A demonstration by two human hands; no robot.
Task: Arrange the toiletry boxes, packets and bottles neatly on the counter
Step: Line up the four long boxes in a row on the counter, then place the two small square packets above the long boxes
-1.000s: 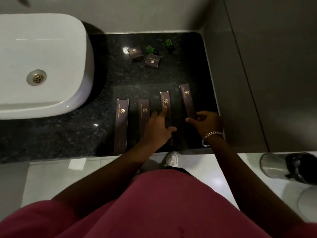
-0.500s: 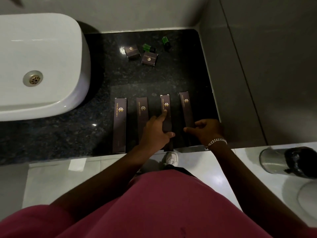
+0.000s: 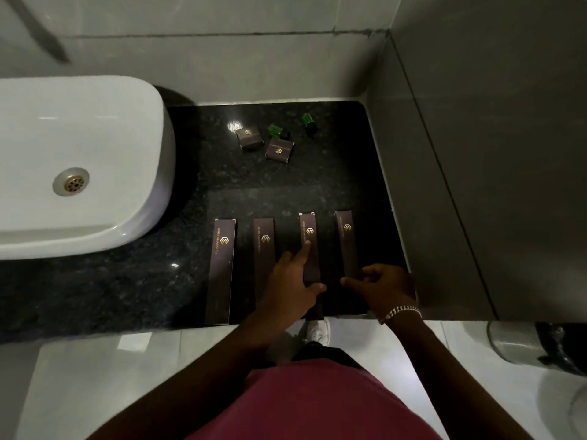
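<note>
Four long dark boxes with gold logos lie side by side near the front of the black granite counter (image 3: 127,290): the first (image 3: 222,268), second (image 3: 263,246), third (image 3: 308,230) and fourth (image 3: 347,239). My left hand (image 3: 292,287) rests on the third box, index finger stretched along its top and thumb against its right side. My right hand (image 3: 384,289) pinches the near end of the fourth box. At the back lie two small dark boxes (image 3: 250,138) (image 3: 279,149), askew, with two small green bottles (image 3: 275,130) (image 3: 308,121) on their sides.
A white basin (image 3: 79,166) takes up the counter's left part. A grey tiled wall (image 3: 428,185) bounds the counter on the right, another runs along the back. Below the front edge are the floor, my shoe and a steel bin (image 3: 521,344) at the right.
The fourth long box, earlier angled and set farther back, has been drawn toward me and now lies nearly parallel with the row. My left hand has stayed on the third box.
</note>
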